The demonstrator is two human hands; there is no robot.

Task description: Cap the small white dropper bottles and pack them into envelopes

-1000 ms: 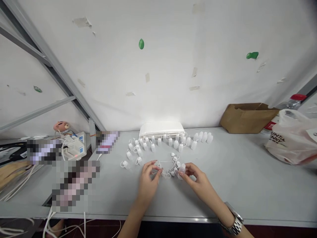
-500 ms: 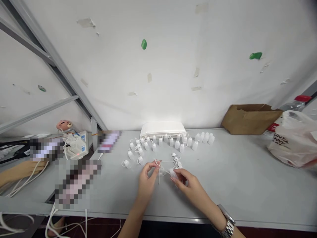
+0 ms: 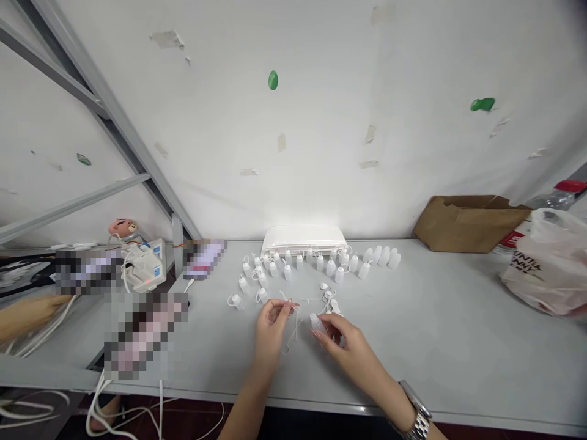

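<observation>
My left hand [image 3: 271, 327] pinches thin white plastic straps [image 3: 296, 329] between thumb and fingertips; some dangle below, one ending in a small loop. In my right hand [image 3: 346, 336] is a small translucent squeeze bottle [image 3: 316, 322], its neck tilted up and to the left, with no cap visible on it. The straps and the bottle are a short way apart. Just beyond my right fingers lies a small pile of white caps with straps [image 3: 328, 296]. Further back stand several capped squeeze bottles [image 3: 287, 272], many with looped straps.
A white stack [image 3: 302, 238] rests against the wall. Several uncapped-looking bottles [image 3: 381, 256] stand right of the group. At right are a brown paper bag [image 3: 472, 226] and a plastic bag [image 3: 536, 269]. At left are a power strip [image 3: 147, 269], cables and another person's hand [image 3: 39, 315].
The straps have come away from the bottle neck, and more of their length hangs under my left hand. My right hand keeps the bottle. The other person's hand has shifted left.
</observation>
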